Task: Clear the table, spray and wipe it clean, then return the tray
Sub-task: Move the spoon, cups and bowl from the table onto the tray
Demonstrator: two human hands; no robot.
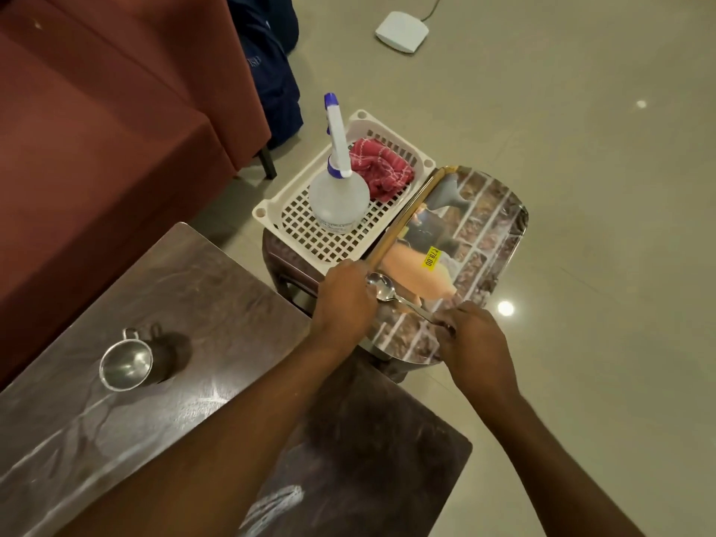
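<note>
The tray (484, 242) is being gripped, tilted, by the left hand (343, 300); the spoon (381, 290), pinched by the right hand (474, 339), may slide off it.

Left grip (343, 300) and right grip (474, 339) are bare hands; both forearms bare and slender, uncovered as far as they show.

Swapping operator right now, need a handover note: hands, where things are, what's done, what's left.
Left hand: grips the near rim of the tray, which is off the table beside the basket.
Right hand: pinches the handle of the spoon, bowl over the tray.
Steel cup: on the table.
Spray bottle and red cloth: in the basket, untouched.
Done: spoon off the table.
Left: remove the cup, spray, wipe, return the tray.
</note>
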